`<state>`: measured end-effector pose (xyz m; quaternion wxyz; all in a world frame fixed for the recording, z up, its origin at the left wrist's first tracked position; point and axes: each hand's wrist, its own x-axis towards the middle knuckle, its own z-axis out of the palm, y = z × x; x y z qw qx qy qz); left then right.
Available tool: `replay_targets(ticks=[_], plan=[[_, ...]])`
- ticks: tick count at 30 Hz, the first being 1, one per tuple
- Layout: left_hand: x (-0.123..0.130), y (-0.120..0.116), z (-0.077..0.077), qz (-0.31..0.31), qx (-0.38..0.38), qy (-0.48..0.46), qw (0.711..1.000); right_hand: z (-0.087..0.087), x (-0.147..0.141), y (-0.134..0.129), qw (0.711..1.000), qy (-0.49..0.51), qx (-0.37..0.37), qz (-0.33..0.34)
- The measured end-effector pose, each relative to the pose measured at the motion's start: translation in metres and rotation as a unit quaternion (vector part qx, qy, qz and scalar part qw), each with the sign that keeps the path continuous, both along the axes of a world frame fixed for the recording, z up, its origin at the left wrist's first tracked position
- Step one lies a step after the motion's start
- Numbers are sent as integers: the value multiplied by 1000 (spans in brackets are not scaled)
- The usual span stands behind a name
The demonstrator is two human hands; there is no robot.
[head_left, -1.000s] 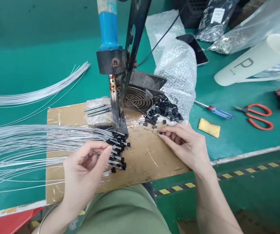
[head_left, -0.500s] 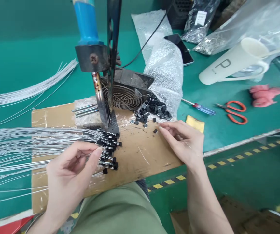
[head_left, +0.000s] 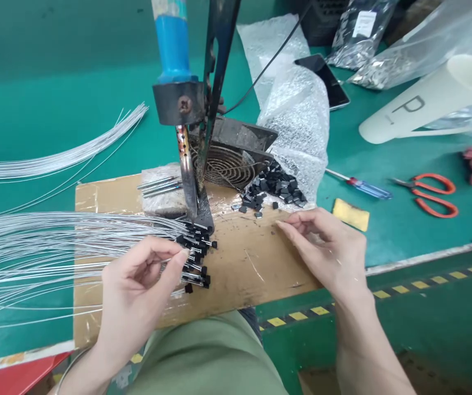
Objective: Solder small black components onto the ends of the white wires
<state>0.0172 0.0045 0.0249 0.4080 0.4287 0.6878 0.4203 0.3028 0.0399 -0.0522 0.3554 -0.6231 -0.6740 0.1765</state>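
Note:
Thumb and forefinger of my left hand (head_left: 137,285) are pinched over the black-tipped ends of a bundle of thin white wires (head_left: 108,225); what they hold is too small to make out. Black connector housings (head_left: 197,269) sit on the wire ends just past those fingertips. On the right, my right hand (head_left: 332,252) has thumb and forefinger together low over the cardboard (head_left: 236,285), and anything between them is hidden. Beyond it lies a pile of small black housings (head_left: 279,185), a few of them scattered at its near edge.
A soldering iron with a blue handle (head_left: 173,49) is clamped on a stand, beside a fan (head_left: 225,164). Farther right are a screwdriver (head_left: 361,185), a yellow sponge (head_left: 351,214), orange-handled scissors (head_left: 433,192) and a white cup (head_left: 429,104). More wires (head_left: 67,153) lie behind at left.
The whole view has shifted, so things appear farther right. The single black housing near my right fingertips no longer shows, and those fingers have closed together. My left hand keeps its pinch.

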Motion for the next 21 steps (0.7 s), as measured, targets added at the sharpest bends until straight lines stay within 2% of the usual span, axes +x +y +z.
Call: replay_targets(ticks=[2, 4, 7, 12, 16, 21], plan=[[0, 1, 0, -5, -3, -2, 1000, 1, -12, -3, 997, 51, 0, -50], [0, 1, 0, -7, -1, 1, 1000, 4, -27, -6, 985, 143, -10, -98], [0, 2, 0, -8, 7, 5, 1000, 10, -54, -9, 956, 267, -12, -122], [2, 3, 2, -5, 11, 3, 1000, 22, -91, -13, 906, 403, -76, -101], [2, 5, 3, 8, 7, 3, 1000, 33, -110, -15, 875, 465, -127, -45], [-3, 7, 2, -21, 0, 6, 1000, 39, -126, -17, 830, 524, -189, 15]])
